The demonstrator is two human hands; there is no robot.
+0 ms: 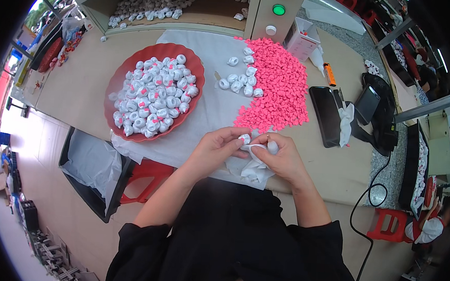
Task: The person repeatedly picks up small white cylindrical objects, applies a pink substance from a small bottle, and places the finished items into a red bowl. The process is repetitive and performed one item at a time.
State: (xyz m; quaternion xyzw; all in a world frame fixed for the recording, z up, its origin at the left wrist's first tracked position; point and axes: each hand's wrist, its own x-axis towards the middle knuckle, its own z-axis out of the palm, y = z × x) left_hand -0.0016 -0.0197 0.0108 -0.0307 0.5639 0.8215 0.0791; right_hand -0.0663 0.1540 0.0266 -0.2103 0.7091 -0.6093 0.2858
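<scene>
At the table's near edge my left hand (218, 148) pinches a small rounded white piece (244, 138) with a pink part on it. Close beside it, my right hand (284, 158) is closed on a crumpled white cloth (256, 169), which hangs toward my lap. A smooth white tip (272, 147) shows at the right hand's fingers; whether it is a finger cover or a separate thing I cannot tell. Just beyond the hands spreads a heap of small pink pieces (277, 87). Several white pieces (237, 83) lie along its left side.
A red scalloped bowl (199, 90) full of white-and-pink pieces stands left on a white sheet (217, 52). To the right lie a black phone (324, 115), an orange lighter (330, 75) and a white box (302, 39). Behind is an open-fronted cabinet (211, 29); a black tray (105, 205) sits lower left.
</scene>
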